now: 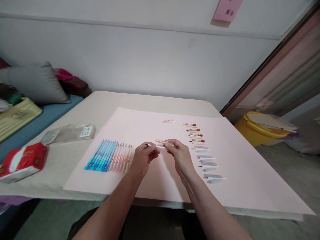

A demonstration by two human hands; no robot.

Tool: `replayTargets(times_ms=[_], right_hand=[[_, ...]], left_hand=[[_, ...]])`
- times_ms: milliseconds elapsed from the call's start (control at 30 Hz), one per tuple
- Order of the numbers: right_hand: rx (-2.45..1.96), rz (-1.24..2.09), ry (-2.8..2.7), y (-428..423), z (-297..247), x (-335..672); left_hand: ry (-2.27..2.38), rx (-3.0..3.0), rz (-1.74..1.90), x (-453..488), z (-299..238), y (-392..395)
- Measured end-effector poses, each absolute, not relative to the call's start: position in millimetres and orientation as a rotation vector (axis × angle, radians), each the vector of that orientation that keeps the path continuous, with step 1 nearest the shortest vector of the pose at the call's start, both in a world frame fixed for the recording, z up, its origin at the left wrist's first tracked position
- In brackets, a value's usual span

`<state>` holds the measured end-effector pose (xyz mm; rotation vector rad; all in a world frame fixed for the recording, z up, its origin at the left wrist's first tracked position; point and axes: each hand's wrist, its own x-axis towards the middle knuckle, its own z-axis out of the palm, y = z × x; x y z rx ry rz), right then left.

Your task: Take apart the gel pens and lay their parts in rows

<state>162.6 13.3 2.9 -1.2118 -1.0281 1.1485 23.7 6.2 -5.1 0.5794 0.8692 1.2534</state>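
Observation:
Over the pink sheet, my left hand (146, 156) pinches a thin white pen refill (160, 147) with a dark tip pointing left. My right hand (182, 156) is closed on a slim pinkish pen barrel (160, 141), close to the refill's right end; its fingers hide part of both. To the left lie a row of blue pens (102, 155) and a row of pale pink pens (121, 156). Sets of pen parts (196, 135), some with brown ends, run down the right side, with grey and white sets (212, 177) nearer me. Another small set (168, 121) lies farther back.
The pink sheet (250, 180) covers much of the beige-covered table (150, 101). Left of it are a clear plastic bag (72, 132) and a red tissue pack (23, 161). A grey cushion (35, 83) sits beyond, a yellow bucket (260, 128) at right, and a wall behind.

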Motion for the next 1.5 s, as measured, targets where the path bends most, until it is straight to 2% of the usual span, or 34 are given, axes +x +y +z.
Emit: replayTargets(times_ms=[233, 667, 867, 1167, 1500], right_hand=[[-1.259, 1.386, -0.948, 6, 6, 155], [-1.22, 1.273, -1.114, 15, 2, 167], [-1.242, 1.334, -1.125, 18, 3, 170], [-1.264, 1.415, -1.116, 19, 11, 175], [-1.16, 1.097, -0.579, 38, 49, 246]], left_hand=[[0.911, 0.685, 1.278, 33, -8, 2], [1.014, 0.782, 1.207, 24, -4, 5], [1.093, 0.951, 1.203, 21, -4, 6], [1.074, 0.765, 1.271, 26, -13, 8], [1.141, 0.652, 1.3, 29, -31, 22]])
